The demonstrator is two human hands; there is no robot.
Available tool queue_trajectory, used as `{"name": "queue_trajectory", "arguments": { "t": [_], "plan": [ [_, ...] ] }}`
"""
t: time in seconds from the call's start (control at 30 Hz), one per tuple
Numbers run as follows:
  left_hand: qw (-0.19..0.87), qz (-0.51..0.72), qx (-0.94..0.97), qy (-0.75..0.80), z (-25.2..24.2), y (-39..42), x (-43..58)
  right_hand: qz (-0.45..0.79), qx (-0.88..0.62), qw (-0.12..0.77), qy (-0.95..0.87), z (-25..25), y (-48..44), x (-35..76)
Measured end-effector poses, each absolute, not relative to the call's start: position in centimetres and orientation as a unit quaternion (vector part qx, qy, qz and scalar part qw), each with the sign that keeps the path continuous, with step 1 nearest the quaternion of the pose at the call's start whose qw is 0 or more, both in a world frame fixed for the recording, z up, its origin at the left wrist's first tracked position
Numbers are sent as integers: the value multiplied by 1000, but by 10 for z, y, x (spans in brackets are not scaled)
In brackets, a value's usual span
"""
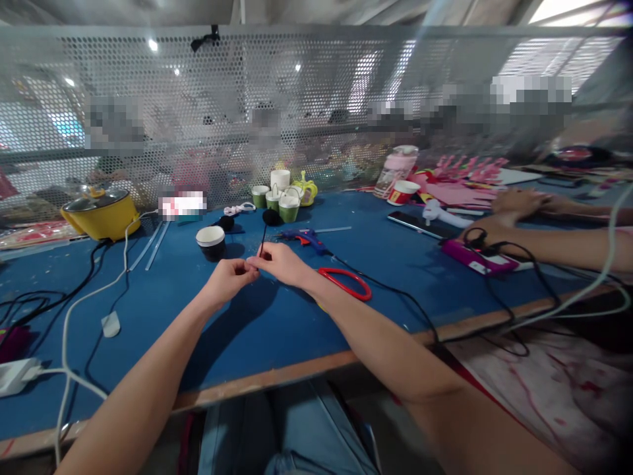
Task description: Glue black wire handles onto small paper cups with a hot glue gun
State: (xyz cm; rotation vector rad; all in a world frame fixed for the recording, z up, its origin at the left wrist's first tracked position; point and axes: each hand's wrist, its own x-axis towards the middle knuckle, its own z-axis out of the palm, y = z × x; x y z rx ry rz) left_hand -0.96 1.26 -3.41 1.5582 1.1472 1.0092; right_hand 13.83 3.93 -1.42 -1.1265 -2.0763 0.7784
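Pinching the black stick (pixel 264 239) low, just above the blue surface (pixel 277 330), with your left hand (pixel 228 278) and right hand (pixel 283 262) both closed on its base, you risk bending it or tipping its pom-pom (pixel 271 217) toward the nearby glue gun (pixel 302 236).

Matt blue desk (pixel 277 330) with bare wood front edge; perforated metal screen (pixel 316 99); glossy yellow pot (pixel 101 214); smooth red plastic scissors (pixel 326 271); fuzzy black pompom (pixel 271 217).
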Motion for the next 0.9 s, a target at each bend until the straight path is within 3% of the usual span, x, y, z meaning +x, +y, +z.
{"name": "queue_trajectory", "arguments": {
  "t": [0.1,0.33,0.5,0.9],
  "plan": [
    [473,404,629,466,-33,12,-10,384,-371,309,-787,-12,38,140],
    [466,390,650,457,-26,11,-14,366,-386,302,-791,-11,39,143],
    [402,374,694,466,-25,12,-16,389,-388,276,-789,-13,41,145],
    [351,387,695,494,-29,16,-13,241,-454,307,-801,-13,40,139]
  ]
}}
